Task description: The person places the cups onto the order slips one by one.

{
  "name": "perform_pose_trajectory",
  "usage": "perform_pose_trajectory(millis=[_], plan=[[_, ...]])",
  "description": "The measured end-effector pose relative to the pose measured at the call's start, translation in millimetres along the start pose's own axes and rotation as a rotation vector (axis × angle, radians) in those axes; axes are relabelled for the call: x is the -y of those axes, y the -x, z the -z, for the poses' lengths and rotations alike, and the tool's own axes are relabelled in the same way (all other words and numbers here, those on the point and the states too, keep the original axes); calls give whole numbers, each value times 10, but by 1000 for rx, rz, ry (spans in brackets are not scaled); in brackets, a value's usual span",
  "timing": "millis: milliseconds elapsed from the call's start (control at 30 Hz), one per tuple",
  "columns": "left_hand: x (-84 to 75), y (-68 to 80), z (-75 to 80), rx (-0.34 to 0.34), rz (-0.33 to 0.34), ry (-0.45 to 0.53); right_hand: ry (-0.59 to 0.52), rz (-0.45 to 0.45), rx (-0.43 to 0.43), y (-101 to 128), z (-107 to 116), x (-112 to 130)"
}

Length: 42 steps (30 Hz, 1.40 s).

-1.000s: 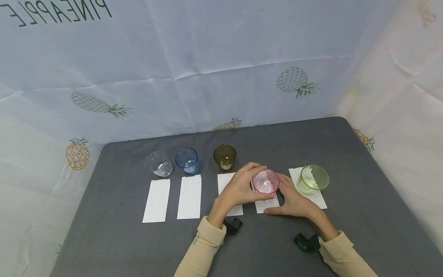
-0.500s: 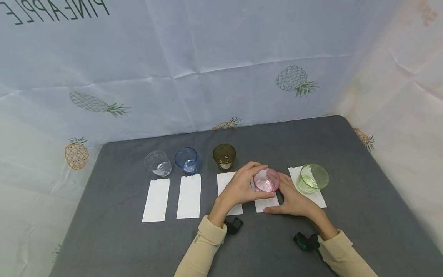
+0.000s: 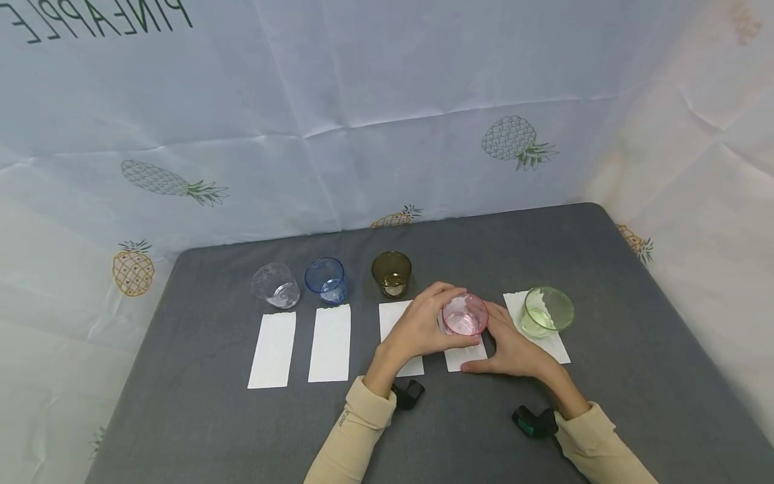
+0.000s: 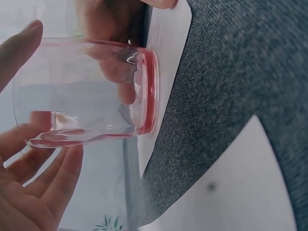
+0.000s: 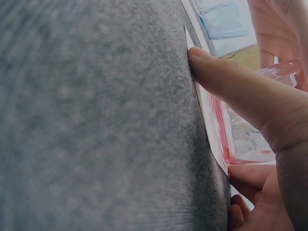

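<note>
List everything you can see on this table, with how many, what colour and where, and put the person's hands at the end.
table: 1, dark grey, in front of a pineapple-print backdrop
clear cup: 1, far left of the row
blue cup: 1, second from left
brown cup: 1, middle
pink cup: 1, on the fourth strip, between both hands
green cup: 1, far right, on the fifth strip
paper strips: 5, white, side by side
left hand: grips the pink cup
right hand: on the pink cup's right side, thumb pressing the strip's edge
</note>
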<state>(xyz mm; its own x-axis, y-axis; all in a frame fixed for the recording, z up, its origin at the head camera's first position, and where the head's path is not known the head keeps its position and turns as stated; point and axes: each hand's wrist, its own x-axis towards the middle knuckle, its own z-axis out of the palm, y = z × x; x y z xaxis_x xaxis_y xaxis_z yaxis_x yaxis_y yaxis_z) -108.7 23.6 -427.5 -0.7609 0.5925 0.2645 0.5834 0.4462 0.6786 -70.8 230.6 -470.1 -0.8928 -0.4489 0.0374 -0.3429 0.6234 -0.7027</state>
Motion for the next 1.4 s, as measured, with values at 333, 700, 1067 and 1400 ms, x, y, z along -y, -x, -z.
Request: perform_pose_trajectory(millis=[333,700,1067,1400], plan=[[2,11,8,14,-3,6,-13,9,-5,3,0,-8],[95,11,-50,12,29,108,-19,2,-21,-4,-9,-5],[84,24,-73,0,26,126,-28,4,-66,1,-37,-27],[52,64,-11,-22,9,105,-66,15,-174,44,-63,21]])
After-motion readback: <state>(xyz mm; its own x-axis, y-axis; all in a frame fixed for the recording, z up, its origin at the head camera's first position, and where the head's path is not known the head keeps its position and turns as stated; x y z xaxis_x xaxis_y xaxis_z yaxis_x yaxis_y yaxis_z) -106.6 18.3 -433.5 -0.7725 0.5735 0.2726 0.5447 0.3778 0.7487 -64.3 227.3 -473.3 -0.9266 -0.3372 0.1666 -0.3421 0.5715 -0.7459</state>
